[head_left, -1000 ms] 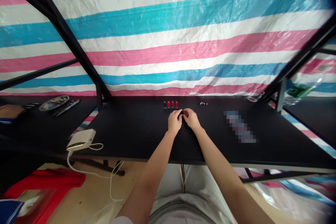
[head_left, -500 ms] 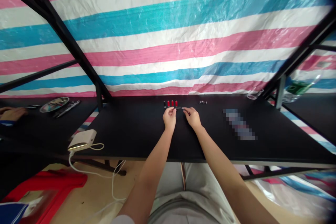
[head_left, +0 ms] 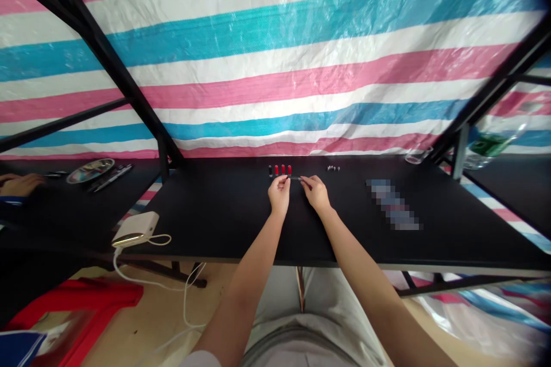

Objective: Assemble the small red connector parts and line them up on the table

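Near the middle of the black table (head_left: pixel 224 206), both hands meet at a small, slim dark rod (head_left: pixel 294 178). My left hand (head_left: pixel 279 194) pinches its left end, and the fingers of my right hand (head_left: pixel 317 191) are closed at the right end. The rod is too small to tell its exact kind. Just beyond my left hand stand a short row of three small red cylinders (head_left: pixel 283 170) and one black cylinder (head_left: pixel 270 171), like caps. Farther right, past my right hand, lie several tiny silvery pieces (head_left: pixel 333 168).
A white box (head_left: pixel 136 226) with a cable sits at the table's front left. On the right are a blurred-out flat object (head_left: pixel 394 205), a clear cup (head_left: pixel 417 155) and a plastic bottle (head_left: pixel 486 146). Another person's hand (head_left: pixel 20 186) rests at the left table, near a round dish (head_left: pixel 91 171) and pens.
Almost nothing differs. Both hands keep hold of the rod, with only a slight shift of the fingers; slightly more of the rod shows between them.
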Motion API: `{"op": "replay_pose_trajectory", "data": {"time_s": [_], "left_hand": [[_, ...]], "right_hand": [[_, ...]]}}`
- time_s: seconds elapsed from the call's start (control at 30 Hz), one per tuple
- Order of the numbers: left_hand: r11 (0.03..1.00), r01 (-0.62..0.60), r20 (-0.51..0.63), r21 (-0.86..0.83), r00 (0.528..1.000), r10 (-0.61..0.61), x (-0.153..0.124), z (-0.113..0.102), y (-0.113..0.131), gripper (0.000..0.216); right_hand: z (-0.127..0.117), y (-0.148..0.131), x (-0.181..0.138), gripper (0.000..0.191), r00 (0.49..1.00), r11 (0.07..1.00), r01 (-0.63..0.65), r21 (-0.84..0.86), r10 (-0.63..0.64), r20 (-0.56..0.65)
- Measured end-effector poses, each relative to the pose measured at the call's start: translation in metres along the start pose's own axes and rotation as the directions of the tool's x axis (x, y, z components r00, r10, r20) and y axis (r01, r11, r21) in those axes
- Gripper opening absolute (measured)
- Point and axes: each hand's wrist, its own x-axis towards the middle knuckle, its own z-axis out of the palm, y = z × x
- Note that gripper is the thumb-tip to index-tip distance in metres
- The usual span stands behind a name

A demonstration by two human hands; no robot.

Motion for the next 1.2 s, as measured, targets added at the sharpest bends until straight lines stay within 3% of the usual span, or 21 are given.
{"op": "replay_pose_trajectory", "data": {"time_s": [0.1, 0.3, 0.63, 0.83, 1.2], "left_hand": [[0.996, -0.067, 0.053, 0.052, 0.997, 0.064, -0.003, 0.0, 0.004, 0.022], [0.982, -0.172, 0.272, 0.072, 0.951, 0.147, -0.007, 0.003, 0.006, 0.037], [0.945, -0.281, 0.361, 0.17, 0.91, 0.205, -0.012, 0.002, 0.006, 0.055], [0.833, -0.443, 0.447, 0.331, 0.851, 0.275, -0.012, 0.0, 0.006, 0.059], [0.707, -0.56, 0.534, 0.432, 0.791, 0.299, -0.013, -0.004, 0.019, 0.064]], "right_hand": [[0.0, -0.001, 0.0, 0.032, 1.0, 1.0, 0.024, 0.002, -0.024, -0.001], [0.001, 0.0, 0.0, 0.039, 1.0, 0.994, 0.031, 0.103, -0.031, -0.001], [0.006, 0.003, 0.001, 0.028, 0.995, 0.988, 0.053, 0.148, -0.04, -0.091], [0.009, 0.006, 0.002, 0.026, 0.979, 0.974, 0.134, 0.185, -0.1, -0.18], [0.007, 0.005, 0.002, 0.024, 0.971, 0.976, 0.12, 0.183, -0.077, -0.226]]}}
